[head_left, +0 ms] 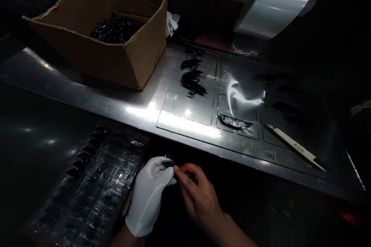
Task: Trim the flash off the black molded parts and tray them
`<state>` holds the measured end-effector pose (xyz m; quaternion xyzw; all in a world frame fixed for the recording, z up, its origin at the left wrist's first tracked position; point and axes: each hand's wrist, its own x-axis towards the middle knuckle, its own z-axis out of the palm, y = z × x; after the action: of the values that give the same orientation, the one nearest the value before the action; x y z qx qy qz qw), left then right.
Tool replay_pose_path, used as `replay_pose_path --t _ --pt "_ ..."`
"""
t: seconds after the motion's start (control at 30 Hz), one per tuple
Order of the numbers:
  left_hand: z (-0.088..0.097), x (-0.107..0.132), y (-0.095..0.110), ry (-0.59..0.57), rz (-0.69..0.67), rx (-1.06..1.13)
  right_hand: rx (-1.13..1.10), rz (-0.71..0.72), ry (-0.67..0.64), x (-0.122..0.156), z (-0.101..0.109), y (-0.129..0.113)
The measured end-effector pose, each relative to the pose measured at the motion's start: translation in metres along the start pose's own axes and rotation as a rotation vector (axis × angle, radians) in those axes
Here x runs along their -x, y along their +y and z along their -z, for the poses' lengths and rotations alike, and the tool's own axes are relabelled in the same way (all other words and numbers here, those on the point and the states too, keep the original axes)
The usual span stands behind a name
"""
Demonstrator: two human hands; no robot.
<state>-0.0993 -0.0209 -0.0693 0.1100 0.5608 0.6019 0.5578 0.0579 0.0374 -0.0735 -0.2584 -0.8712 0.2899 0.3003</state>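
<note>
Small black part (pixel 167 163): pinched at the fingertips of the white-gloved left hand (pixel 147 197), low in the view and just in front of the worktop's (pixel 87 92) near edge.
Left grip: closed around the part, thumb and fingers pressed on it.
Right hand (pixel 197 197): bare, thumb and forefinger drawn together at the part's right end; whether they hold the part itself or something thin on it is too small to tell.
Step in hand: judged as fine fingertip work on the part, held between both hands.
Next move calls for: a steady left hold and a delicate pull or placement by the right fingertips, as the part is small and the light is poor.
Clear tray (pixel 92 185): just left of the gloved hand, with rows of dark pieces in its pockets.
Cardboard box (pixel 101 46): far left on the worktop, holding loose black pieces.
Metal plate (pixel 203 112): ahead, carrying black parts.
White tool (pixel 295 146): to the right, lying flat.
In the way: nothing lies between the hands and the tray.
</note>
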Motion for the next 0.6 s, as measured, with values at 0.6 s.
replay_pose_path --t 0.6 --pt "0.153 0.005 -0.021 0.582 0.08 -0.029 0.097 0.182 -0.399 0.01 -0.066 0.02"
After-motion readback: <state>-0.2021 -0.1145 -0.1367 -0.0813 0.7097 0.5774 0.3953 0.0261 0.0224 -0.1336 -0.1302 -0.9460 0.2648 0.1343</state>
